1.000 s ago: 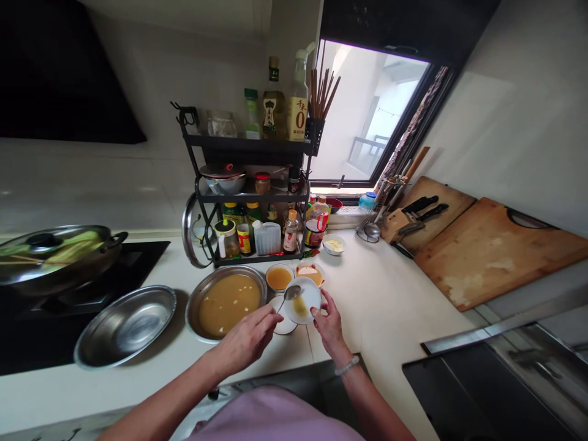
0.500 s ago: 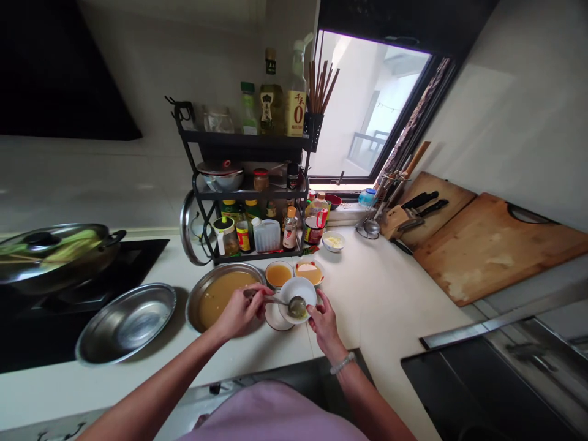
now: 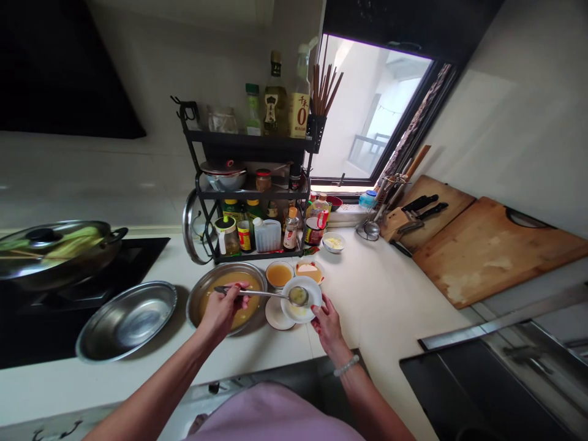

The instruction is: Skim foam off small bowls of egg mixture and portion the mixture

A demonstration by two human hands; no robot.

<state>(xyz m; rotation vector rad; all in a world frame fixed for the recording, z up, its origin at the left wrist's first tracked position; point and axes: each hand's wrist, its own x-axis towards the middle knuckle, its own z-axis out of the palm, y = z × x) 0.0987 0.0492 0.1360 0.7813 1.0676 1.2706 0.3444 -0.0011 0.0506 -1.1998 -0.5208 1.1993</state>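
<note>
My left hand [image 3: 225, 306] is closed round the dark handle of a metal ladle [image 3: 271, 294], above a steel basin [image 3: 193, 288] of yellowish-brown liquid. The ladle's bowl, with some liquid in it, is over a small white bowl [image 3: 315, 294]. That bowl is tilted, its rim pinched by my right hand [image 3: 327, 321], and a little pale yellow stuff shows inside. Another white bowl [image 3: 277, 313] stands partly hidden under it on the counter. Just behind are a bowl of orange-brown liquid [image 3: 279, 274] and a patterned bowl [image 3: 312, 271] with similar liquid.
A black rack [image 3: 250, 195] of bottles and jars stands at the back. To the left are an oval steel basin [image 3: 133, 321] and a lidded pan [image 3: 50, 248] on the stove. A bowl of pale bits [image 3: 334, 242], a knife block [image 3: 397, 223] and cutting boards [image 3: 496, 251] are rightward.
My left hand has shifted left along the ladle, baring more of its shaft. The ladle's bowl has turned more level, and the held white bowl has moved slightly right.
</note>
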